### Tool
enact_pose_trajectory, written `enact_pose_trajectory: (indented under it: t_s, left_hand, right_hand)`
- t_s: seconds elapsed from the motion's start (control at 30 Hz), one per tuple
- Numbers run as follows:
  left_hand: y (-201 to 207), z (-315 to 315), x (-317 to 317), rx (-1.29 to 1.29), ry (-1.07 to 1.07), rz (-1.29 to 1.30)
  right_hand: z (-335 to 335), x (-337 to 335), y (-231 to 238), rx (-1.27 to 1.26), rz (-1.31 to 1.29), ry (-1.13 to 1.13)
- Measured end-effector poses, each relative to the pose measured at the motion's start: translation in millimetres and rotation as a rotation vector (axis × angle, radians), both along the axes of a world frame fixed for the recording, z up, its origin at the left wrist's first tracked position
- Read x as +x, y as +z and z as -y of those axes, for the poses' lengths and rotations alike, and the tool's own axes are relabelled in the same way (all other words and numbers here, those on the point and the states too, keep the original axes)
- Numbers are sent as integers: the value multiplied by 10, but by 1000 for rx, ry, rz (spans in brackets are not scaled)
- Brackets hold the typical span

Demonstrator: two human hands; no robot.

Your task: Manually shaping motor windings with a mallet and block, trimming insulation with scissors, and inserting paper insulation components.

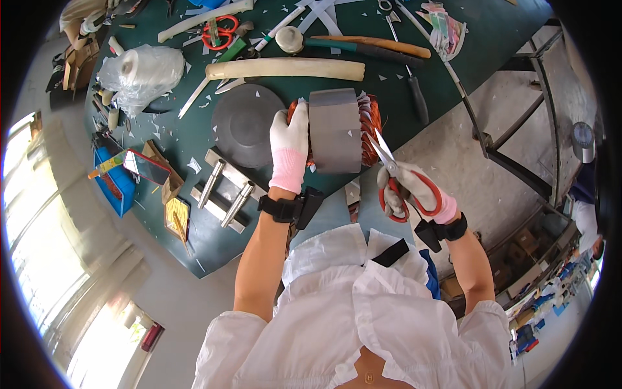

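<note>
A motor stator (334, 129) lies on its side at the table's near edge, with a smooth grey core and copper windings (369, 129) bulging from its ends. My left hand (290, 136), in a white glove with a pink cuff, grips the stator's left end; some fingertips are hidden behind it. In my gloved right hand (408, 188) is a pair of scissors (387, 161) with red handles. Their blades are parted and point up toward the windings at the right end; I cannot tell whether they touch.
Left of the stator lies a round grey disc (248, 123). Beyond it are a pale curved strip (285, 69), a mallet (363, 45), a screwdriver (416, 97) and other red-handled scissors (221, 32). A metal stand with rods (223, 188), a phone (148, 167) and a plastic-wrapped roll (142, 71) sit leftward.
</note>
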State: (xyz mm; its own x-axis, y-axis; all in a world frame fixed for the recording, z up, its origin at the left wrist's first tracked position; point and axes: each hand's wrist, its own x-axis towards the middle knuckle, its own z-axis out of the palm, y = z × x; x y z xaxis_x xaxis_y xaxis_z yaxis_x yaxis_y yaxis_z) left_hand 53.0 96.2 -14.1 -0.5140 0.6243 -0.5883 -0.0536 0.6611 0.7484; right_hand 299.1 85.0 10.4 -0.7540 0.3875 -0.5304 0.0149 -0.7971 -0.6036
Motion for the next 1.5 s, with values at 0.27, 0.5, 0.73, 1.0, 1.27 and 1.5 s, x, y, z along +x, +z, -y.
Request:
enact_pose_trajectory:
  t_s: [0.27, 0.5, 0.73, 1.0, 1.27, 1.5]
  left_hand:
    - [-90, 27, 18, 4, -13, -111]
    - [-11, 128, 50, 31, -8, -86]
    - [-24, 174, 53, -10, 55, 135]
    - [-26, 313, 94, 21, -33, -29]
    - [-8, 475, 131, 36, -7, 41]
    - [-57, 368, 102, -4, 12, 31]
  right_hand:
    - [-81, -43, -85, -53, -90, -44]
    - [-110, 56, -5, -6, 77, 63]
    - [-70, -9, -3, -93, -47, -33]
    - [4, -1, -8, -73, 6, 68]
    - [120, 76, -3, -154, 40, 71]
    - [143, -69, 69, -211, 13, -131]
